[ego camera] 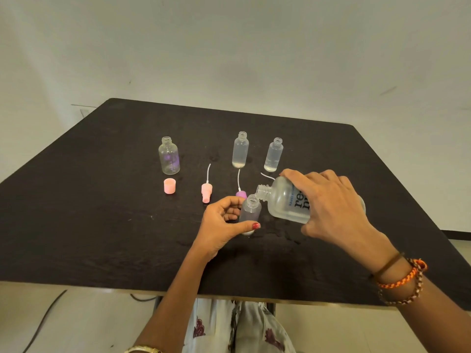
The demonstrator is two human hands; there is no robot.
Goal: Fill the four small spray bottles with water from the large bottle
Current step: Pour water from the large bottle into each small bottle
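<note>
Right hand gripping large clear labelled bottle, tilted to pour; left hand fingers curled around small frosted spray bottle, steadying.

Dark surface against a pale wall; black cable trailing over the light floor below.

A dark, wood-grained desk stands against a plain white wall; pale floor with a black cable at 7 o'clock.
</note>
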